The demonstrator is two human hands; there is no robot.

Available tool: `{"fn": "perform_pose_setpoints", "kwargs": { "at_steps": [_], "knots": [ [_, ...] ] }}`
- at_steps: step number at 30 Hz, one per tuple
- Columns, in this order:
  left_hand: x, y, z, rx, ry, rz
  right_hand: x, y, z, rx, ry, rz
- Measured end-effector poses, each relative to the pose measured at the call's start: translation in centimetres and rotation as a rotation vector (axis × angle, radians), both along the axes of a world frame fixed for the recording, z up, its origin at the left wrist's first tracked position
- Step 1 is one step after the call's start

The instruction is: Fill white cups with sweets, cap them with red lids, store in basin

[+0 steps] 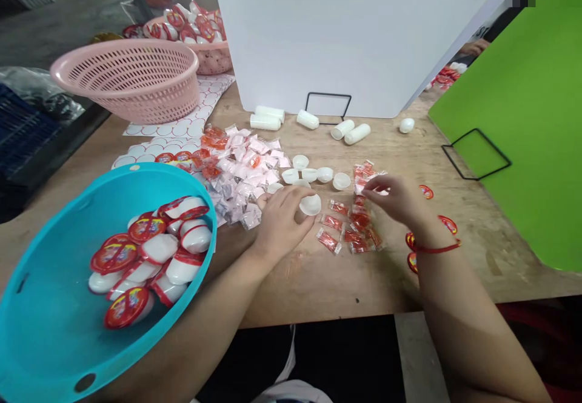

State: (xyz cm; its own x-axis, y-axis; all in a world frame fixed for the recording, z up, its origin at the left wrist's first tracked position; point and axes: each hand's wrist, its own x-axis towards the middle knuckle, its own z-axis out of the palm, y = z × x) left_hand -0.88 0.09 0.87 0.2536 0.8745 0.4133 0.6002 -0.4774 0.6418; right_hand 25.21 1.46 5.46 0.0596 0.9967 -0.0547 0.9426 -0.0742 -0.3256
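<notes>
My left hand [282, 220] is closed around a small white plastic cup [311, 205], its opening facing up. Several more white cups [341, 181] lie just beyond it. To its left spreads a heap of pale pink sachets [245, 173]. My right hand [394, 200], a red string [439, 248] around its wrist, is over a pile of clear packets with red contents [360, 216]. Its thumb and fingertips are pinched together there; what they hold, if anything, I cannot make out. Several loose red packets [331, 222] lie between my hands.
A turquoise basin [50, 251] with several sealed red-and-white eggs stands at left, behind it a pink basket [131, 97]. White [345, 33] and green [522, 118] boards with wire stands border the table. Stacked white cups [265, 122] and round red labels [448, 225] lie about.
</notes>
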Motion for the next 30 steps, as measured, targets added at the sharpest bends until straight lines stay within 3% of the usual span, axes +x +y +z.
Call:
{"fn": "perform_pose_setpoints", "kwargs": {
  "at_steps": [2,4,6,10,14,16,18,22,24,30],
  "knots": [
    [0.0,0.0,0.0,-0.018,-0.027,-0.008,1.0,0.2,0.4,-0.071,0.013,0.035],
    [0.0,0.0,-0.1,-0.017,-0.05,-0.028,0.8,0.0,0.5,-0.162,0.023,0.15],
    [0.0,-0.1,-0.2,0.013,-0.098,-0.071,0.0,-0.2,0.2,-0.174,-0.047,0.156],
    [0.0,-0.4,-0.4,0.103,-0.198,-0.157,-0.1,0.6,-1.3,-0.031,-0.274,-0.015],
    [0.2,-0.7,-0.3,0.124,-0.206,-0.164,0.7,1.4,-2.1,-0.032,-0.306,0.047],
    [0.2,-0.7,-0.3,0.125,-0.222,-0.162,0.4,0.8,-1.6,0.072,-0.265,0.03],
    [0.2,-0.7,-0.2,0.113,-0.244,-0.156,-0.3,-0.2,-0.8,0.141,-0.083,0.07],
    [0.2,-0.8,0.0,0.049,-0.287,-0.152,-2.2,-1.6,-0.4,-0.136,0.301,0.297],
    [0.3,-0.8,0.0,0.004,-0.308,-0.174,-3.1,-1.7,-0.8,-0.23,0.292,0.329],
    [0.8,-0.7,-0.4,-0.135,-0.314,-0.216,-5.2,-1.8,-0.9,-0.253,0.148,0.28]
  ]
}}
